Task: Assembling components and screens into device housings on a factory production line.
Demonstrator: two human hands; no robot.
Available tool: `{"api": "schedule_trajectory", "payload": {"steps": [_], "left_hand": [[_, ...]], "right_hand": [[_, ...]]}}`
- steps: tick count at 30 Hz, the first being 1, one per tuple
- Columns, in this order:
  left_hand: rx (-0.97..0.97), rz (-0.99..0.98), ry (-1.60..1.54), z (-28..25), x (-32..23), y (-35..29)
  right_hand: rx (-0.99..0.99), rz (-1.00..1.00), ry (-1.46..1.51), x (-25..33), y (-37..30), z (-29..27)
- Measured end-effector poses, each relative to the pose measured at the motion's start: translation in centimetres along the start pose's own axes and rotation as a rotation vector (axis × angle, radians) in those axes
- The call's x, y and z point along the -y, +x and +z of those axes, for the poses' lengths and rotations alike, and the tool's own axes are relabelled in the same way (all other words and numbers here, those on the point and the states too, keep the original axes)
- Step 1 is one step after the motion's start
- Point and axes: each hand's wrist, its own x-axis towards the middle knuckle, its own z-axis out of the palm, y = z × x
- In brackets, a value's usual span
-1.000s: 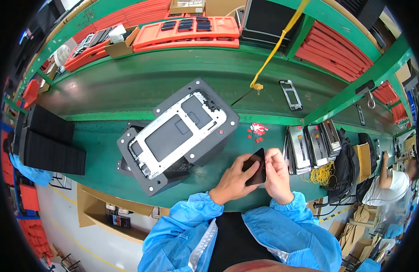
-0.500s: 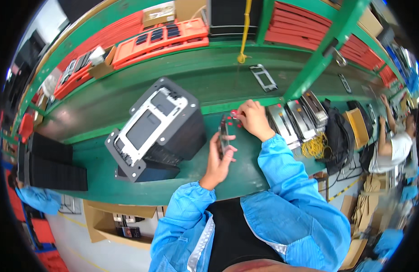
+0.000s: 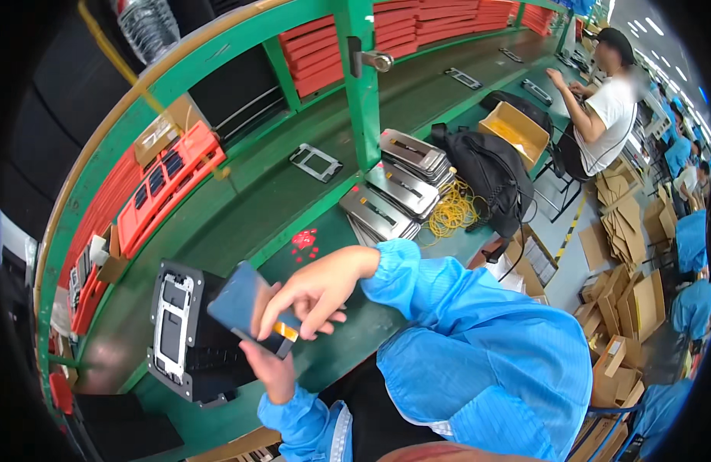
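Dark flat panel (image 3: 244, 304): held over the green workbench (image 3: 240, 208), just right of a black fixture with a pale frame (image 3: 174, 327); its lower edge bears an orange strip, and its underside is hidden.
Left hand (image 3: 267, 369): clamped on the panel from below, fingers mostly hidden.
Right hand (image 3: 313, 296): fingers curled over the panel's right end.
Red stickers (image 3: 304, 240): small, scattered on the bench, detail unreadable.
Metal trays (image 3: 394, 189): stacked beside a black bag (image 3: 490, 165).
Orange trays (image 3: 167, 185): on the shelf, far left.
Cardboard pieces (image 3: 621, 223): on the floor, right, cut off by the rim.
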Motion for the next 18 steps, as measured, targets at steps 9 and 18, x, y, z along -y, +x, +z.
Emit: {"api": "schedule_trajectory", "payload": {"steps": [9,18], "left_hand": [[-0.293,0.472,0.395,1.0,-16.0,-2.1],[-0.405,0.274,1.171,-3.6,-19.6,0.4]], "right_hand": [[-0.148,-0.533,-0.324,5.6,4.9,-0.4],[-0.841,-0.497,-0.214,1.6,8.8,-2.5]]}}
